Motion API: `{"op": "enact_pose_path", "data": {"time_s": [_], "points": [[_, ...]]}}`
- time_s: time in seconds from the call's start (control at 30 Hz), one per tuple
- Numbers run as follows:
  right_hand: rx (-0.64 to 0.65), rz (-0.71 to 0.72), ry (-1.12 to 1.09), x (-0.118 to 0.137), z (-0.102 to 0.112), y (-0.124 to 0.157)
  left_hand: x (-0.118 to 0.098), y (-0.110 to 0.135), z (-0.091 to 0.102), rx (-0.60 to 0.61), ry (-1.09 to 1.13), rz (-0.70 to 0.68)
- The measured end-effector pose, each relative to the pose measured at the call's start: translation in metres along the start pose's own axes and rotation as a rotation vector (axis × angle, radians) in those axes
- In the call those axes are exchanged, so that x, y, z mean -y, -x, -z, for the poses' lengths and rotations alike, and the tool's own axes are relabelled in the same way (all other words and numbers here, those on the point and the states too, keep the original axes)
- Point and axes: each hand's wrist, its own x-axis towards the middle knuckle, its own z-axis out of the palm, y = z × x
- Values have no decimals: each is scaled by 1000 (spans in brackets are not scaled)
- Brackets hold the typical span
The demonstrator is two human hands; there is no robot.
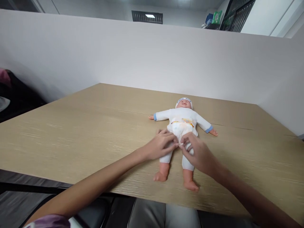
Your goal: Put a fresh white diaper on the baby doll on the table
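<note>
A baby doll point(184, 114) lies on its back on the table, head away from me and feet toward me. It wears a white long-sleeved top with blue cuffs, a white printed cap and white leggings. Around its hips is a white diaper point(180, 129) with an orange and yellow printed waistband. My left hand point(161, 144) lies over one thigh, thumb and fingertips closed at the crotch. From the other side, my right hand point(196, 152) pinches white material there, which looks like the diaper's lower edge. The fingertips nearly meet, partly hiding what they grip.
The wood-grain table point(78, 133) spreads wide on both sides of the doll. A pale partition wall point(142, 53) stands behind it. Dark fabric or a bag point(19, 91) sits beyond the left edge. A chair point(95, 210) is below the near edge.
</note>
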Motion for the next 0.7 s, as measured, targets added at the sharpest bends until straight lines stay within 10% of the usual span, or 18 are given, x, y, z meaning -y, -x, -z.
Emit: {"op": "enact_pose_path", "data": {"time_s": [0.3,0.7], "points": [[2,-138,284,-28,-2,8,29,-5,-22,-190,171,260],[-64,-73,332,-24,-28,22,18,-10,-30,-194,19,198]]}}
